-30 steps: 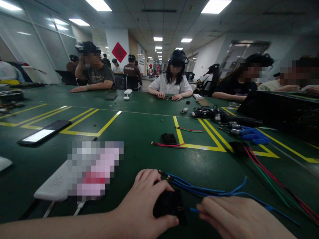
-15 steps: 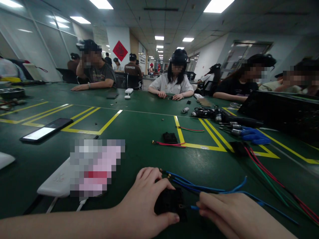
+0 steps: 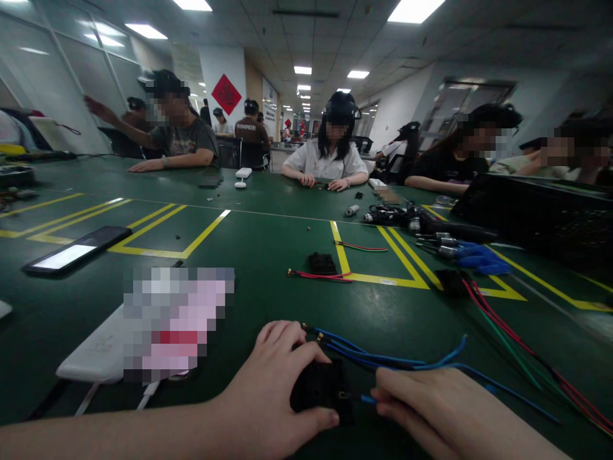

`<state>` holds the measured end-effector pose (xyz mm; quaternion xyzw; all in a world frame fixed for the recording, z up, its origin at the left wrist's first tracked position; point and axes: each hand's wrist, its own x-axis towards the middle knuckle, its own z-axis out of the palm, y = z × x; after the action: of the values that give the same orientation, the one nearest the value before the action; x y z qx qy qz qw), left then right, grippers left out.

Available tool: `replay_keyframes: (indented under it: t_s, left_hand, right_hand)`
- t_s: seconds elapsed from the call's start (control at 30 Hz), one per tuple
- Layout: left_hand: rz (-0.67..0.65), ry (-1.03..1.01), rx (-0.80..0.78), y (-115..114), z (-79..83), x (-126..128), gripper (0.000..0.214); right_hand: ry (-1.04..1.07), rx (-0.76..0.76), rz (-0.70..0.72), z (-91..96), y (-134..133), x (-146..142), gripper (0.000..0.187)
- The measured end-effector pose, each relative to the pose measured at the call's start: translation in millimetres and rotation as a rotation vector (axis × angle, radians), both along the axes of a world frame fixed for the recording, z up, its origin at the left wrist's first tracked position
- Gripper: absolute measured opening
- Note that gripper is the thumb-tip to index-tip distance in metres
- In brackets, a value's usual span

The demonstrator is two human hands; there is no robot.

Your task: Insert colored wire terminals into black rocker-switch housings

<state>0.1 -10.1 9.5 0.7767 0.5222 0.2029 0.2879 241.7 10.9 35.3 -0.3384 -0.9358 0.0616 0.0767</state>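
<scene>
My left hand is closed round a black plastic connector block on the table, thumb on its near side and fingers over its far side. In a pinch, my right hand holds a blue wire close to its end. The metal terminal of that wire meets the block's right side; whether it sits inside cannot be made out. Just beyond both hands lie several loose blue wires with brass-coloured terminals.
A second black block lies ahead beside red wires. Right of it are blue-handled tools and another block with red and green wires. A white power bank and a phone lie left. Co-workers sit across the green table.
My view has shifted slightly, so the scene sits a little further left. Both hands keep their holds on the block and wire. A co-worker at the far left has stretched out an arm.
</scene>
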Motion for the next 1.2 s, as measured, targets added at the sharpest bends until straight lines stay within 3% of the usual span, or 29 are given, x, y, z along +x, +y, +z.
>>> replay_keyframes:
  t_s: [0.3,0.6,0.93,1.2]
  left_hand:
    - [0.000,-0.003,-0.006,-1.3,0.0,-0.1,0.043]
    - [0.007,-0.001,-0.004,-1.5,-0.9,-0.4,0.043]
    - [0.004,0.002,-0.006,0.4,-0.9,0.3,0.044]
    - [-0.001,0.002,-0.012,0.2,-0.5,0.0,0.043]
  right_hand:
    - [-0.014,0.150,0.110,0.1,1.9,2.8,0.021]
    - [-0.014,-0.035,0.010,2.2,1.8,-0.9,0.020]
    - [-0.009,0.168,0.143,2.9,2.6,1.3,0.024]
    - [0.016,-0.044,0.021,0.3,2.4,1.6,0.020]
